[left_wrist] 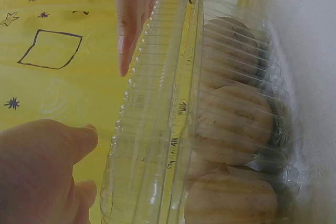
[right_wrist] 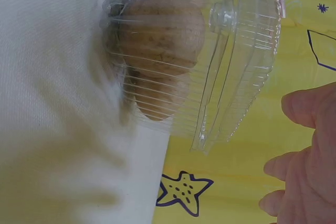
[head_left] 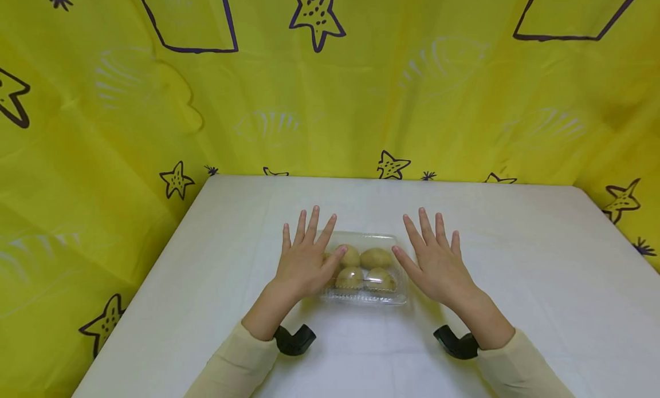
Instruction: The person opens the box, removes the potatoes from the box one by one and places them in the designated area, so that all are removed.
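A clear plastic clamshell box (head_left: 363, 298) with its lid closed lies on the white table. Inside are several round, tan, potato-like pieces of produce (head_left: 376, 258), seen through the ribbed wall in both wrist views. Over the box's left end, my left hand (head_left: 304, 266) has its fingers spread and holds nothing, covering part of the box in the head view. At the right end, my right hand (head_left: 438, 266) is spread too, thumb pointing toward the box and nothing in its grasp. In the left wrist view the left hand (left_wrist: 42, 166) is beside the lid.
White cloth covers the table (head_left: 541, 272). Behind and to the left hangs a yellow curtain (head_left: 350, 100) with starfish drawings, reaching the table's far edge. Each wrist carries a black curved device, the left one (head_left: 296, 341) and the right one (head_left: 456, 343).
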